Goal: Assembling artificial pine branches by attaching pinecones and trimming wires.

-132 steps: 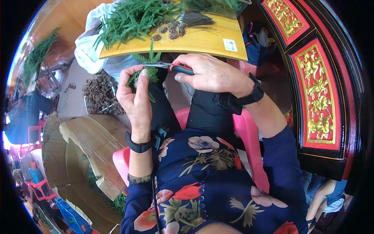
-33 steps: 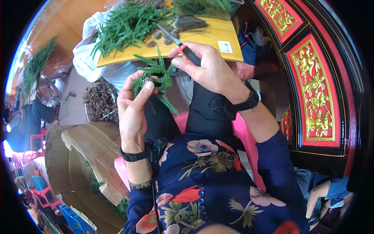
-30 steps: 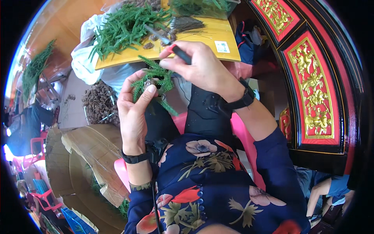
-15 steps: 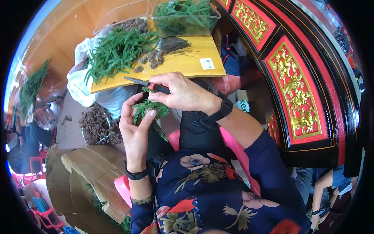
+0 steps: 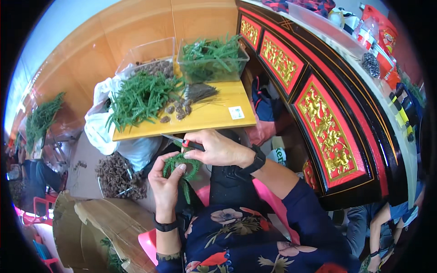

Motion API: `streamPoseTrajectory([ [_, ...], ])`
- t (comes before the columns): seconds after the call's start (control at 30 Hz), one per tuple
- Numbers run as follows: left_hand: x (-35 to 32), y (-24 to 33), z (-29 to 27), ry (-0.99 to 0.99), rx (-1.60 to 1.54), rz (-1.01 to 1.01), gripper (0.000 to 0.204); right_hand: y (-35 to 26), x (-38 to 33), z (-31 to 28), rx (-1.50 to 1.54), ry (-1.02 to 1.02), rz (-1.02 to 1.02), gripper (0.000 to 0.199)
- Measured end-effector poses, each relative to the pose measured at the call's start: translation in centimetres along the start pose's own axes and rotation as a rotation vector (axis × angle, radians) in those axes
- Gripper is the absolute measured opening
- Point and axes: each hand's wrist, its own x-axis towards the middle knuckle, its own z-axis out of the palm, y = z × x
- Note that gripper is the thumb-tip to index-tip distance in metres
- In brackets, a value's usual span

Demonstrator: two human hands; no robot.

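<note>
Green sprig [image 5: 191, 171] was at the centre of the frame, just below the front edge of the yellow table [image 5: 214, 119], held off any surface. Left hand [image 5: 165, 185]: closed in a pinch, thumb and fingers gripping the sprig near its middle; one frond hung down below the thumb. Right hand [image 5: 218, 149]: curled shut around the red-and-black handles of the pliers [image 5: 195, 145], thumb and finger pads close to the sprig's top; contact there could not be told for certain. Pliers pointed toward the upper left, tip near the table edge; whether their jaws were parted could not be told. On the table, upper centre of the frame: a heap of green sprigs [image 5: 142, 98] on the left, small brown cones [image 5: 180, 112] just beside it, a bundle of dark wires [image 5: 200, 92] right of the heap, and a white label [image 5: 236, 113] near the right corner. Behind these stood a clear box [image 5: 234, 70] filled with greenery. White plastic bag [image 5: 101, 132] hung at the table's left end. More brown cones [image 5: 119, 177] lay heaped below it, above a torn cardboard box [image 5: 109, 227] at lower left.
</note>
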Motion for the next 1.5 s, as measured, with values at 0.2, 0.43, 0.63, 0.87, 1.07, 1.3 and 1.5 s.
streamPoseTrajectory([
  [0.2, 0.6, -0.6, 0.1, -0.007, 0.154, 0.11, 0.042, 0.8, 1.3, -0.7, -0.053, -0.02, 0.146, 0.022],
  [0.43, 0.7, -0.4, -0.3, 0.125, 0.273, 0.113, 0.057, 4.5, 11.5, -14.2, 0.351, 0.545, 0.306, 0.028],
  [0.63, 0.2, 0.1, -0.6, 0.099, 0.234, 0.066, 0.054, 10.6, 11.3, -18.2, 0.001, 0.607, 0.671, 0.041],
  [0.87, 0.2, -0.3, -0.2, 0.078, 0.212, 0.041, 0.051, 18.1, 4.5, -11.6, -0.602, 0.506, 0.875, 0.057],
  [1.07, 0.5, -1.0, -0.2, 0.028, 0.167, -0.021, 0.051, 19.6, 4.1, -8.8, -0.758, 0.541, 0.984, 0.065],
  [1.3, 2.5, -3.6, -0.6, 0.028, 0.289, -0.06, 0.043, 20.7, 4.6, -8.1, -0.863, 0.526, 0.783, 0.062],
  [1.5, 8.9, -7.2, -0.9, -0.063, 0.745, 0.159, 0.036, 19.0, 5.6, -5.8, -1.02, 0.451, 0.356, 0.043],
])
